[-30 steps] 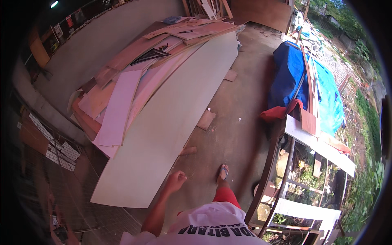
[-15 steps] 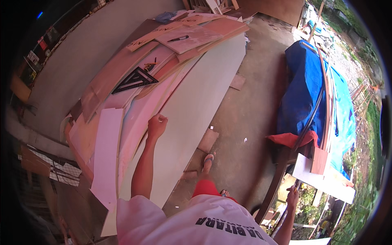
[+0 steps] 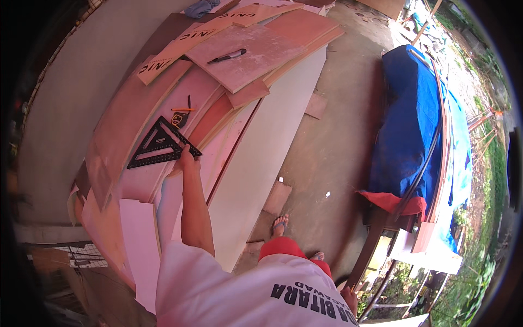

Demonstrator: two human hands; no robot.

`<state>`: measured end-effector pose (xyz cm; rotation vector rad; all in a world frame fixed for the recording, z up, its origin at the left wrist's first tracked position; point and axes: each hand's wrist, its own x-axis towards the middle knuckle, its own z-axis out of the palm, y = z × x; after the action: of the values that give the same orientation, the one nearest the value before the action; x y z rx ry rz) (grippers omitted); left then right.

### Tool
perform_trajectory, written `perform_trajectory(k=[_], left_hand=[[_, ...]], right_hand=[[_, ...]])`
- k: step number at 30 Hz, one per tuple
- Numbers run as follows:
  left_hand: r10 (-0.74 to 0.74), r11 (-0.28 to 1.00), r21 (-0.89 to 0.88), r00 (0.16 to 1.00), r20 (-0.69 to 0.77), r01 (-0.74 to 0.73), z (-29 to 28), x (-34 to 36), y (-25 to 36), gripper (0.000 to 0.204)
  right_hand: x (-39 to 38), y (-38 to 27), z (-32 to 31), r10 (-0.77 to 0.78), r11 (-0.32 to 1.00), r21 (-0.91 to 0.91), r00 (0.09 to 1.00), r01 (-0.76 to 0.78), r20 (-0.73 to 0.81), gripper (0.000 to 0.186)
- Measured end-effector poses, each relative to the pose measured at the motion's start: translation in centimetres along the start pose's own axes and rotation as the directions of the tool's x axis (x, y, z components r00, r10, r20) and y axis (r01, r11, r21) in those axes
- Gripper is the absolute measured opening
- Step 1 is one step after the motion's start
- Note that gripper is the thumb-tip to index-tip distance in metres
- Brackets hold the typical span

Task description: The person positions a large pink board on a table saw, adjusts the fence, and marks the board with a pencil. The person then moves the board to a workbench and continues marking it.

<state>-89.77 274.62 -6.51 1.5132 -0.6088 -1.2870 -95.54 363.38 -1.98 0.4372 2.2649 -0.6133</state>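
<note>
My left hand reaches over the stack of boards and grips the right corner of a black speed square, a triangular frame with cut-outs. The square lies flat on the boards. Just beyond it are a yellow-and-black tape measure, an orange pencil and a short dark stick-like piece. Farther off, a utility knife rests on a loose board. My right hand hangs low at my right side, its fingers curled; what they hold is too small to make out.
A long pale sheet forms the stack's right edge. Beyond the concrete floor, a blue tarpaulin covers a pile with long strips on top. A red cloth and white board are at its near end. Floor scraps lie near my feet.
My left hand has moved forward and left from above the pale sheet onto the speed square. My right hand has drawn in toward my body from beside the white board. My view has shifted closer.
</note>
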Motion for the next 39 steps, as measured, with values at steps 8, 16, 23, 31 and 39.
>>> perform_trajectory(k=[8, 16, 23, 31, 39], left_hand=[[-0.038, 0.941, -0.306, 0.945, 0.325, 0.143, -1.1, -1.4, 1.4, 0.024], [0.799, -0.096, 0.757, 0.404, 0.446, -0.646, -6.4, -6.1, 1.2, 0.049], [0.62, 0.529, 0.259, 0.577, 0.531, -0.808, -4.5, -33.4, 7.8, 0.046], [0.212, 0.837, -0.031, 0.271, 0.939, -0.546, -6.0, -49.9, 10.6, 0.038], [-0.791, 0.49, 0.241, -0.311, 0.527, -0.837, -20.1, -71.3, -7.1, 0.024]], right_hand=[[1.3, 1.3, 2.5, 0.202, 0.923, 0.312, 0.974, -0.224, 0.1, 0.051], [-0.7, -5.3, -0.6, 0.062, 0.95, 0.314, 0.981, 0.0, -0.185, 0.045], [-4.4, 1.4, 3.9, 0.056, 0.992, 0.123, 0.988, -0.039, -0.142, 0.038], [-8.0, 6.6, 3.0, -0.016, 0.843, 0.481, 0.906, 0.24, -0.424, 0.036], [-18.3, 26.5, 13.9, 0.389, -0.091, 0.939, 0.88, 0.331, -0.273, 0.043]])
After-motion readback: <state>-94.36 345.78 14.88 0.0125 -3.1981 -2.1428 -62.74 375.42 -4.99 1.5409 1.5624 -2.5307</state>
